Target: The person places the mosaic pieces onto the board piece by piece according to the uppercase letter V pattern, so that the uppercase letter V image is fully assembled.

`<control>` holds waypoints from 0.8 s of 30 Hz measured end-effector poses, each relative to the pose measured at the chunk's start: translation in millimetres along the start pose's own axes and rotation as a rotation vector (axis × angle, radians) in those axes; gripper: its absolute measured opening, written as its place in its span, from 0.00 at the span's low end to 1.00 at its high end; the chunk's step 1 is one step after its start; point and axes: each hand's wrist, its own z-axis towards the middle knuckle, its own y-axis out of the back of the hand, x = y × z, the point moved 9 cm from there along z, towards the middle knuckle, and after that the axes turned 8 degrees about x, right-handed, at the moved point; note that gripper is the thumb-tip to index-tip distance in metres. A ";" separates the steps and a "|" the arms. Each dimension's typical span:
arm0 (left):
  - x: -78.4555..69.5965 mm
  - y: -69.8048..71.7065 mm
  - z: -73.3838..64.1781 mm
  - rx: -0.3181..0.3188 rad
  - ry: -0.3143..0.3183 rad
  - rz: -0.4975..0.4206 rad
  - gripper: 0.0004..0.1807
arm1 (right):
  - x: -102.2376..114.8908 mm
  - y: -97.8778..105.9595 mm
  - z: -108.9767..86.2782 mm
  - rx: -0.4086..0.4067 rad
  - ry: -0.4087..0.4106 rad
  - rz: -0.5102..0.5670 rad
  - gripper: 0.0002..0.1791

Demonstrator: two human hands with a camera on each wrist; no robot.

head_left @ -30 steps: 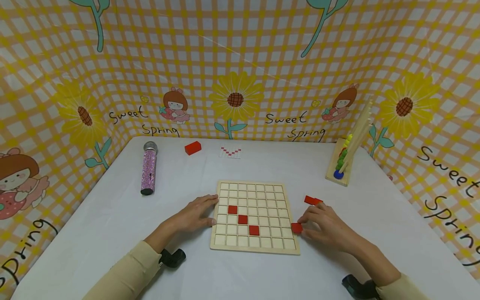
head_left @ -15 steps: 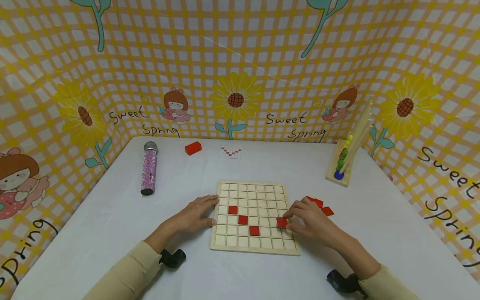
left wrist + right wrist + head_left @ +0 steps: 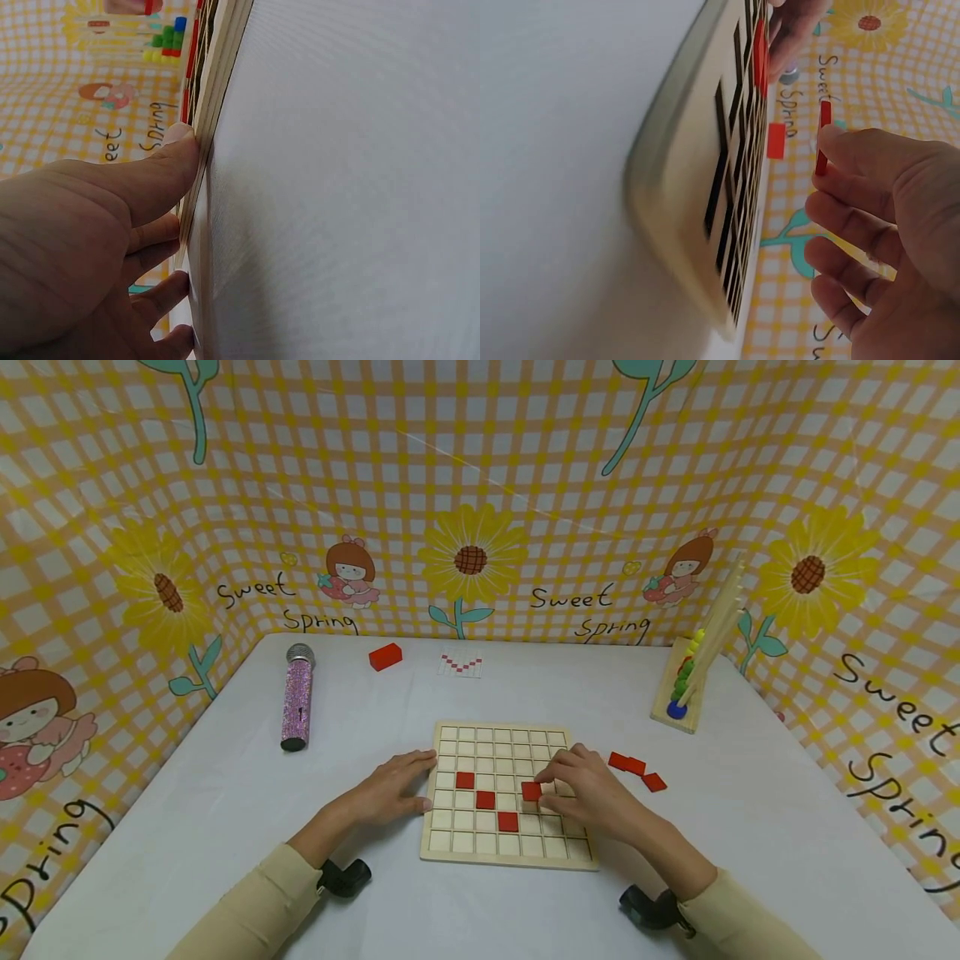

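Observation:
A wooden grid board [image 3: 472,849] lies on the white table, with three red square tiles set in a diagonal, among them one tile [image 3: 485,800] in the middle. My right hand [image 3: 592,793] is over the board's right part and pinches another red tile [image 3: 531,791] between thumb and index finger. In the right wrist view that pinched tile [image 3: 824,139] stands edge-on, raised above the grid. My left hand [image 3: 387,789] rests against the board's left edge, its thumb [image 3: 176,161] touching the wooden side in the left wrist view.
Several loose red tiles [image 3: 635,766] lie right of the board. Behind it are a small patterned card [image 3: 461,664] and a red block [image 3: 386,657]. A glittery microphone [image 3: 297,697] lies at the left; a wooden bead stand [image 3: 693,685] is at the back right.
My right hand has carried the pinched tile leftward from beside the board's right edge to over the grid. The loose tiles show more fully. My left hand stays in place.

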 end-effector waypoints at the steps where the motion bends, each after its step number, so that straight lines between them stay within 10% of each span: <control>1: 0.2 0.1 0.0 0.000 -0.001 -0.001 0.37 | 1.8 -0.2 2.4 -0.002 -0.001 -0.001 0.10; 24: 0.5 0.4 0.2 -0.001 0.008 -0.019 0.38 | 40.5 0.6 42.4 -0.106 0.068 -0.055 0.13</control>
